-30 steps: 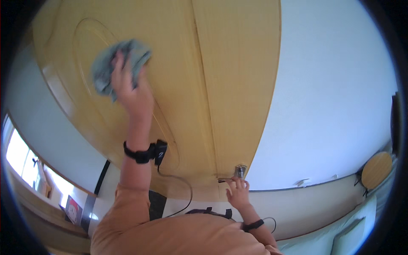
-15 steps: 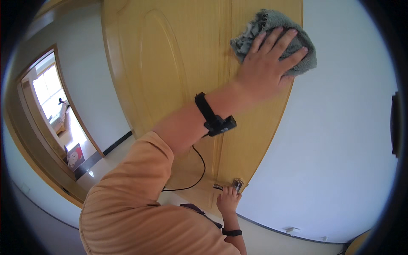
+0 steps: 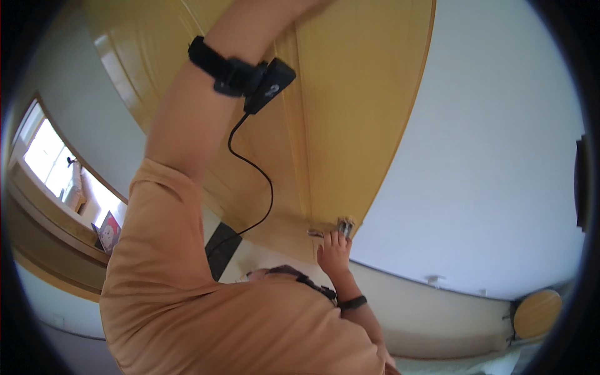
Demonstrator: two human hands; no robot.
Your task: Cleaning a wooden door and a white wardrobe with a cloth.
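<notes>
A yellow wooden door (image 3: pixel 356 94) stands in front of me, with a metal door handle (image 3: pixel 345 226) near its lower right edge. My right hand (image 3: pixel 335 253) is at that handle, its fingers bent over the lever. Raised high along the door, my left arm runs out past the top edge of the picture. The left hand and whatever it holds are out of sight. A black strap with a small black device (image 3: pixel 269 86) sits on the left forearm, and a black cable (image 3: pixel 269 181) hangs from it.
A white wall (image 3: pixel 481 144) rises right of the door. At the lower right is a round wooden-topped stool or table (image 3: pixel 537 314). To the left, a doorway shows a bright window (image 3: pixel 47 150). A dark object (image 3: pixel 581 184) is at the right rim.
My left hand, which pressed a grey cloth to the door's upper right, has gone up and left out of view. The view has shifted; my right hand stays at the handle.
</notes>
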